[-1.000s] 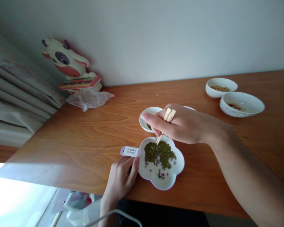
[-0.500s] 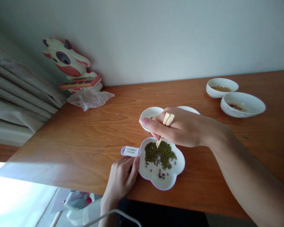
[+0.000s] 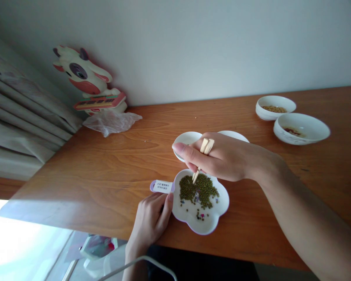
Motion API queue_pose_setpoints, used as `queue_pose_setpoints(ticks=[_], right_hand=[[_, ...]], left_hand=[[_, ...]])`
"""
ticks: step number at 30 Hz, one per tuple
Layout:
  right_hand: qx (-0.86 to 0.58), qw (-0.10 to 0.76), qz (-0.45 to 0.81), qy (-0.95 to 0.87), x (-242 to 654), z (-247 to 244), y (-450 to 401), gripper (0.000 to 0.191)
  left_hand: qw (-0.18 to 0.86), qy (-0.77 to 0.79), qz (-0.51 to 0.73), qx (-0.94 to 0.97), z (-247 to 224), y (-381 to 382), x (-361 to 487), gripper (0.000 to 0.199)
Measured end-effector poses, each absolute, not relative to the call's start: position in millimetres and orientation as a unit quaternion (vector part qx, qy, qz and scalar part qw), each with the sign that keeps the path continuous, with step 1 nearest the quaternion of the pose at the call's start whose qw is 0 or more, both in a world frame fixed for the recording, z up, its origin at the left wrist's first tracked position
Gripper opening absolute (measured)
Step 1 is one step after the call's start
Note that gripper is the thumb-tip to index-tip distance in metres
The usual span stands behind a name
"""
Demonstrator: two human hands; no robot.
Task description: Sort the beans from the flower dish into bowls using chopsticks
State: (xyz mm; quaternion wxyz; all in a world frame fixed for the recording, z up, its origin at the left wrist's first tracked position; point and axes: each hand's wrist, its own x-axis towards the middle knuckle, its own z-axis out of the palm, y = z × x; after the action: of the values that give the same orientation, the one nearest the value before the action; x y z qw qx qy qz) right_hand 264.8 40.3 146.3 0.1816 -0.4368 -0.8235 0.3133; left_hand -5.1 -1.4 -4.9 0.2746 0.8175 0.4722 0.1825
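Note:
My right hand (image 3: 219,156) is closed around a pair of pale wooden chopsticks (image 3: 206,146). Their tips reach down into green mung beans (image 3: 204,189) heaped in the upper part of a white petal-shaped dish (image 3: 203,228) with a lilac rim. Beside the dish's left edge, my left hand (image 3: 153,216) lies on the table with its fingers curled, and its thumb presses the rim by the short labelled handle (image 3: 163,187). Behind my right hand are two partly hidden white bowls, a left bowl (image 3: 187,137) and a right bowl (image 3: 234,135).
At the back right of the wooden table (image 3: 111,179) stand a white bowl (image 3: 260,113) with yellowish bits and a white bowl (image 3: 316,134) with dark reddish bits. A cow toy keyboard (image 3: 101,102) and a crumpled plastic bag (image 3: 112,123) lie at the back left. A cable (image 3: 146,258) crosses the front.
The chopstick tips have shifted very slightly left among the beans. Both hands and the dish otherwise keep their places.

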Motion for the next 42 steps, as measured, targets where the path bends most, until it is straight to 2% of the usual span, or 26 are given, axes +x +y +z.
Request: queue_pose_setpoints(ticks=[15,30,42], right_hand=[[-0.448,0.190,0.303,-0.820,268.0,144.8,40.4,0.072],[-0.457,0.164,0.321,-0.813,262.6,146.1,41.0,0.075],[-0.435,0.181,0.313,-0.824,258.6,146.1,42.0,0.075]], left_hand=[[0.275,0.477,0.178,0.815,-6.3,-1.9,-7.0,0.037],[0.281,0.476,0.177,0.814,-5.0,-1.2,-6.2,0.038],[0.278,0.474,0.178,0.816,-5.4,-0.6,-6.2,0.037]])
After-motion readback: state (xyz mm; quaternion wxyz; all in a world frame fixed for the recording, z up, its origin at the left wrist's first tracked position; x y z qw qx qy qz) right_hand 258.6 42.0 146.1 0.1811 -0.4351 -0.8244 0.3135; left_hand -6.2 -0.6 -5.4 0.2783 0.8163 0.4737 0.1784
